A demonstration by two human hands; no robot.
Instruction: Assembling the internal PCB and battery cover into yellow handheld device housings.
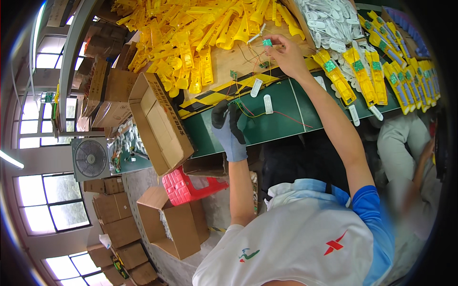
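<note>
My right hand point(288, 56), bare, pinches a small green circuit board point(267, 42) above the near part of the yellow pile's wooden board. Nearer me, my left hand point(230, 127) wears a grey glove with black fingers. Its fingertips are closed on another green circuit board point(237, 102), partly hidden, from which thin coloured wires run. Between the hands, a loose circuit board point(233, 75) lies by the striped edge. Two white oval plastic pieces, a tilted one point(256, 87) and an upright one point(268, 104), rest on the green table point(286, 122) with wires beside them.
Yellow plastic housings point(205, 24) are heaped at the far side. White plastic pieces point(329, 21) fill a box to their right. Several yellow housings with boards point(365, 76) lie at the right, near a seated person point(405, 143). An open carton point(160, 124) leans at the table's left; a red stool point(191, 188) stands below.
</note>
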